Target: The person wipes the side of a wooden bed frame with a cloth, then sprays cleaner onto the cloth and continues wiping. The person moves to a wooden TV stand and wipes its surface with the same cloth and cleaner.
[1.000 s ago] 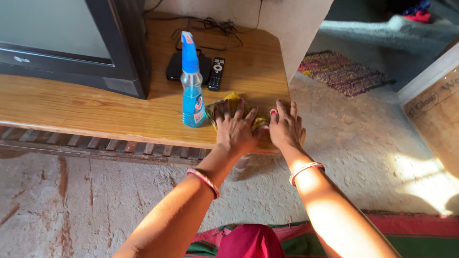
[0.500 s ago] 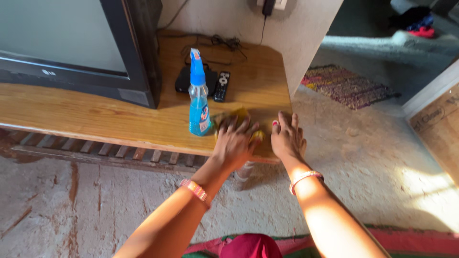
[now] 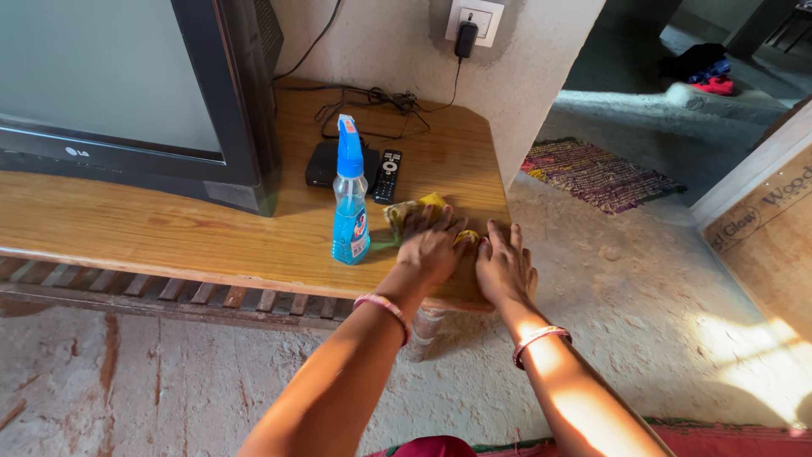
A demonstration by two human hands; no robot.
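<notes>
Wooden table (image 3: 169,233), glossy, along wall. Black television (image 3: 127,93) at left rear. Blue spray bottle (image 3: 349,199), upright, near front edge, just left of cloth. Black set-top box (image 3: 326,165) and remote (image 3: 388,175) behind bottle. Yellow cloth (image 3: 419,211), crumpled, possibly patterned, mostly hidden, at table's right front corner. Left hand (image 3: 433,245) flat on cloth, fingers spread. Right hand (image 3: 506,269) flat on tabletop beside cloth, fingers extended, grasping nothing.

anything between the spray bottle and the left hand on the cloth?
Only bare wooden table between the spray bottle and the left hand pressing the yellow cloth; head view.
</notes>
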